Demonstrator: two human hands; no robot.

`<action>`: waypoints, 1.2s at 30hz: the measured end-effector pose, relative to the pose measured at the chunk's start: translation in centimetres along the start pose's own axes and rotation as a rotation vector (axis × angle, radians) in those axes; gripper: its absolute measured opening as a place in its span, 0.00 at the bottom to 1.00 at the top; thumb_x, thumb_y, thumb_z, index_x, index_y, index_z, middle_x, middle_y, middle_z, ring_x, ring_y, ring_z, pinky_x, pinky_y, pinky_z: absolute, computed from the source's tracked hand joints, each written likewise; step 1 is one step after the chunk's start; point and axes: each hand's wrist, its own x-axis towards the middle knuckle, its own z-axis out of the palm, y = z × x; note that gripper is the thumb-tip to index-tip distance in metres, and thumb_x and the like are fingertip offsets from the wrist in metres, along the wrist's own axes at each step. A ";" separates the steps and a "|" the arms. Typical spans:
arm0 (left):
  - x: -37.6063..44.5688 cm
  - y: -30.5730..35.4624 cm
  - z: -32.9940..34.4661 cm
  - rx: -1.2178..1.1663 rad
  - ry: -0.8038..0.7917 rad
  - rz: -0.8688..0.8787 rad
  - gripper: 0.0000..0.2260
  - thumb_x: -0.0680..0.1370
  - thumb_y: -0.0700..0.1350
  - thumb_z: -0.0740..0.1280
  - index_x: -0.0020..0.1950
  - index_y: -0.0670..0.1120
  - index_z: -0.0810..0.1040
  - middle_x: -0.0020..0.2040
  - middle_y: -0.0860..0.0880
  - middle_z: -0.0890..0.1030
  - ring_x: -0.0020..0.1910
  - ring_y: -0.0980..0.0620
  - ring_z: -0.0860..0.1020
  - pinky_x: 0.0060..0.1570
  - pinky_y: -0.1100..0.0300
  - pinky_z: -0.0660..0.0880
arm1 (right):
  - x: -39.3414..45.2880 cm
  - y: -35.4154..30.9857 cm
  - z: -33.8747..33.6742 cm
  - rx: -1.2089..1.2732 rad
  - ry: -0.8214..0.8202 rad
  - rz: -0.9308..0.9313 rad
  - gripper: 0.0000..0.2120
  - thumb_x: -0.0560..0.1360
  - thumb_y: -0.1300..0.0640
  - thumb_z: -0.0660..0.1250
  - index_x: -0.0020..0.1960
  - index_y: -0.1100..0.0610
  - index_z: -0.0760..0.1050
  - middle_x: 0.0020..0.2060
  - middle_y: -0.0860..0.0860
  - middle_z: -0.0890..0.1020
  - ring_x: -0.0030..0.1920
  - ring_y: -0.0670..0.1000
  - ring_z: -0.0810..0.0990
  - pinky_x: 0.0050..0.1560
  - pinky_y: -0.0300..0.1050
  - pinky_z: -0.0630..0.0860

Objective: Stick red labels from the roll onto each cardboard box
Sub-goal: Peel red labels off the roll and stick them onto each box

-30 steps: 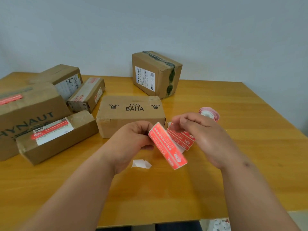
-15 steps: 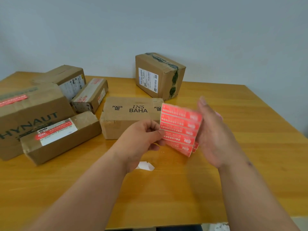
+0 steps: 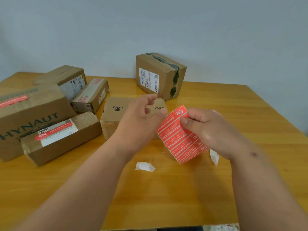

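My right hand (image 3: pixel 215 130) holds a strip of red labels (image 3: pixel 180 139), thumb pressed on its upper part. My left hand (image 3: pixel 141 117) hovers at the strip's top left corner with fingers loosely curled; one fingertip touches the strip's edge. Behind my hands lies the plain "FOCUS ON ME" box (image 3: pixel 115 120). A box with dark green tape (image 3: pixel 166 75) stands at the back. At left, the HYNAUT box (image 3: pixel 33 114), the long box (image 3: pixel 66 139) and a small box (image 3: pixel 93 94) each carry a red label. The roll is hidden.
Another box (image 3: pixel 70 77) with a white shipping label sits at the back left. Two white backing scraps (image 3: pixel 145 166) (image 3: pixel 214 155) lie on the wooden table (image 3: pixel 166 197). The table's near edge runs along the bottom of the view.
The label strip passed from my left hand to my right, and now tilts down to the right. My left hand let go and rose to its top corner.
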 end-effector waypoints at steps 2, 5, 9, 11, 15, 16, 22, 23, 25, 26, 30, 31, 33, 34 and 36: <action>0.4 0.3 0.0 -0.010 -0.124 -0.004 0.18 0.79 0.56 0.64 0.68 0.58 0.72 0.57 0.58 0.78 0.54 0.58 0.78 0.46 0.66 0.73 | 0.0 -0.3 0.0 -0.067 -0.062 -0.009 0.08 0.80 0.50 0.62 0.47 0.51 0.79 0.41 0.47 0.84 0.41 0.45 0.83 0.43 0.43 0.79; 0.7 0.3 0.1 -0.022 -0.214 -0.038 0.08 0.78 0.53 0.66 0.53 0.52 0.80 0.44 0.52 0.84 0.41 0.58 0.83 0.42 0.64 0.77 | 0.3 -0.2 0.1 -0.138 -0.102 -0.006 0.10 0.77 0.49 0.66 0.46 0.56 0.78 0.41 0.50 0.84 0.40 0.47 0.84 0.43 0.47 0.79; 0.9 -0.4 0.3 -0.009 -0.219 -0.061 0.06 0.78 0.48 0.68 0.43 0.47 0.79 0.40 0.49 0.84 0.41 0.54 0.83 0.46 0.58 0.78 | 0.4 0.3 0.0 -0.157 -0.061 -0.012 0.09 0.77 0.48 0.67 0.44 0.53 0.78 0.37 0.47 0.84 0.38 0.44 0.83 0.37 0.39 0.77; 0.8 -0.5 0.3 -0.022 -0.245 -0.090 0.08 0.78 0.49 0.68 0.44 0.45 0.79 0.41 0.48 0.85 0.43 0.52 0.84 0.52 0.54 0.79 | 0.4 0.5 0.0 -0.152 -0.054 -0.016 0.08 0.77 0.48 0.65 0.45 0.51 0.79 0.37 0.46 0.83 0.37 0.43 0.83 0.36 0.36 0.77; 0.7 -0.3 0.3 0.018 -0.264 -0.084 0.11 0.78 0.49 0.68 0.47 0.42 0.79 0.41 0.47 0.85 0.44 0.50 0.84 0.53 0.52 0.79 | 0.6 0.5 0.2 -0.186 -0.040 -0.020 0.10 0.77 0.45 0.65 0.45 0.51 0.79 0.37 0.46 0.83 0.37 0.42 0.83 0.36 0.37 0.78; 0.6 -0.1 0.3 0.035 -0.269 -0.078 0.11 0.78 0.49 0.68 0.47 0.41 0.79 0.41 0.47 0.85 0.44 0.50 0.84 0.52 0.53 0.79 | 0.6 0.5 0.3 -0.200 -0.040 -0.021 0.11 0.77 0.45 0.65 0.45 0.51 0.79 0.38 0.46 0.83 0.38 0.43 0.83 0.38 0.41 0.79; 0.6 0.2 0.4 0.084 -0.263 -0.050 0.12 0.79 0.48 0.66 0.42 0.41 0.78 0.39 0.46 0.83 0.38 0.53 0.79 0.47 0.54 0.78 | 0.6 0.3 0.3 -0.273 -0.049 -0.036 0.07 0.76 0.48 0.66 0.45 0.51 0.78 0.40 0.46 0.83 0.40 0.44 0.83 0.41 0.44 0.80; 0.7 0.1 0.4 0.083 -0.257 -0.057 0.12 0.79 0.48 0.66 0.42 0.41 0.78 0.39 0.46 0.83 0.37 0.54 0.79 0.47 0.54 0.78 | 0.7 0.3 0.3 -0.280 -0.048 -0.042 0.08 0.76 0.47 0.66 0.45 0.51 0.78 0.40 0.46 0.83 0.40 0.44 0.83 0.41 0.44 0.80; 0.7 0.1 0.5 0.083 -0.251 -0.062 0.12 0.79 0.48 0.67 0.42 0.40 0.78 0.38 0.46 0.83 0.37 0.53 0.79 0.47 0.53 0.78 | 0.7 0.3 0.3 -0.292 -0.052 -0.046 0.09 0.76 0.47 0.66 0.44 0.52 0.78 0.39 0.47 0.83 0.40 0.45 0.83 0.40 0.44 0.80; 0.6 0.2 0.6 0.085 -0.251 -0.059 0.12 0.79 0.48 0.67 0.43 0.39 0.78 0.39 0.45 0.83 0.38 0.52 0.80 0.48 0.52 0.78 | 0.7 0.3 0.4 -0.294 -0.055 -0.045 0.09 0.76 0.47 0.66 0.44 0.52 0.78 0.39 0.47 0.83 0.40 0.45 0.82 0.40 0.43 0.79; 0.5 0.0 0.8 0.068 -0.243 -0.074 0.13 0.79 0.47 0.66 0.45 0.36 0.78 0.42 0.42 0.84 0.41 0.47 0.81 0.51 0.50 0.78 | 0.7 0.4 0.5 -0.296 -0.052 -0.055 0.09 0.76 0.48 0.67 0.41 0.52 0.77 0.37 0.47 0.82 0.38 0.44 0.82 0.35 0.38 0.76; 0.6 -0.2 0.9 0.045 -0.238 -0.083 0.14 0.79 0.47 0.66 0.46 0.36 0.78 0.42 0.42 0.84 0.40 0.49 0.81 0.51 0.50 0.78 | 0.8 0.5 0.5 -0.303 -0.046 -0.061 0.10 0.76 0.48 0.67 0.41 0.53 0.77 0.38 0.47 0.82 0.38 0.45 0.82 0.36 0.39 0.76; 0.7 -0.5 1.0 -0.011 -0.231 -0.102 0.14 0.79 0.46 0.67 0.46 0.34 0.77 0.39 0.42 0.83 0.38 0.51 0.79 0.49 0.50 0.77 | 0.8 0.4 0.5 -0.324 -0.032 -0.078 0.10 0.76 0.49 0.67 0.40 0.53 0.77 0.37 0.47 0.82 0.39 0.45 0.82 0.37 0.40 0.76; 0.7 -0.6 1.1 -0.037 -0.230 -0.116 0.14 0.78 0.46 0.67 0.45 0.33 0.76 0.37 0.43 0.82 0.37 0.52 0.79 0.47 0.52 0.76 | 0.8 0.4 0.6 -0.330 -0.027 -0.082 0.10 0.76 0.49 0.67 0.40 0.52 0.77 0.37 0.47 0.81 0.39 0.45 0.82 0.37 0.40 0.76; 0.8 -0.8 1.2 -0.078 -0.231 -0.148 0.13 0.78 0.45 0.67 0.42 0.35 0.77 0.35 0.46 0.81 0.36 0.54 0.78 0.44 0.56 0.74 | 0.8 0.4 0.6 -0.333 -0.024 -0.085 0.09 0.76 0.49 0.68 0.39 0.51 0.77 0.37 0.46 0.81 0.39 0.45 0.81 0.36 0.39 0.76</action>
